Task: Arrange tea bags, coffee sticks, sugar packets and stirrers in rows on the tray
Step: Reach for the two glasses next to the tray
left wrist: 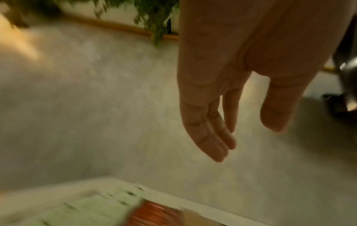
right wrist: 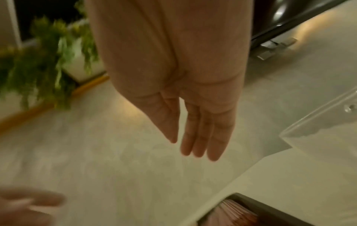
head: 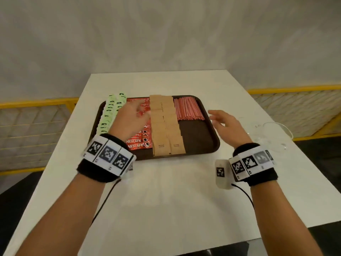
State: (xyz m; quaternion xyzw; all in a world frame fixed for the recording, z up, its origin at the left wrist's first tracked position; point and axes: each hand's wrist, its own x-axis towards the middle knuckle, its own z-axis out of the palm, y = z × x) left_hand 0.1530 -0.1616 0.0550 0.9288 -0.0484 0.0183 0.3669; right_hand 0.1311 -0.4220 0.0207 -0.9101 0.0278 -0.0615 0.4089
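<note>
Centrally on white rectangular table (head: pixel 166 191): dark brown plastic tray (head: pixel 199 139), holding in rows, left to right, pale green tea bags (head: pixel 108 111), red Nescafé coffee sticks (head: pixel 140 143), brown paper sugar packets (head: pixel 166 126), red-striped stirrers (head: pixel 187 109). Left hand (head: pixel 132 117) over coffee sticks, fingers relaxed, nothing held. Right hand (head: pixel 228 126) above tray's right rim, fingers straight, likewise holding nothing.

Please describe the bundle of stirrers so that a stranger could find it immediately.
On the white table lies a dark brown tray. The stirrers fill its far right corner, beside the brown sugar packets. They alone are thin pink-red sticks, not flat packets.
</note>
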